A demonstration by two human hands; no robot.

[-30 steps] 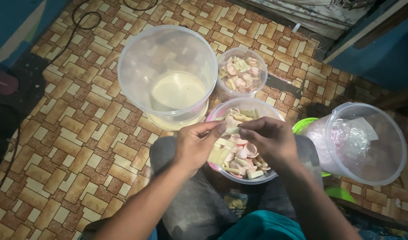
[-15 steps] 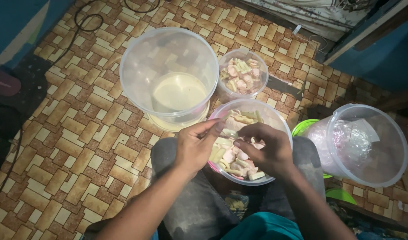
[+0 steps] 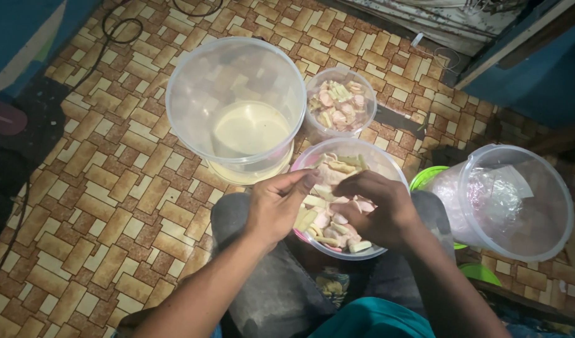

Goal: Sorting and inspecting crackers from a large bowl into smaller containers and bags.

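Since half a second ago the right hand (image 3: 375, 209) has slid back up over the middle of the bowl of crackers (image 3: 347, 200), fingers curled down into the pile, and the left hand (image 3: 278, 206) has barely budged at the bowl's left rim. That bowl is clear plastic and sits in the person's lap, full of pale pink and yellowish cracker pieces. Left hand's fingers are pinched narrow at the tips; might be holding a small piece, but I honestly can't tell from this angle. Right hand is loosely cupped over the crackers, and what's under the palm is hidden, so I can't tell if it's gripping any.

Around it: a big clear tub (image 3: 237, 106) just ahead and left of the bowl, with a thin pale yellow layer at the bottom. Right beside that, a smaller clear container (image 3: 340, 103) holding more of the same crackers. Off to the right, another clear tub (image 3: 513, 200) lies tilted on its side with crumpled plastic inside, resting on something bright green (image 3: 428, 178).

Everything's on the floor (image 3: 100, 206), brown and tan brick-pattern vinyl. A black cable (image 3: 109, 37) snakes across the top left, and the walls (image 3: 538, 69) look blue. Pretty dim lighting overall.
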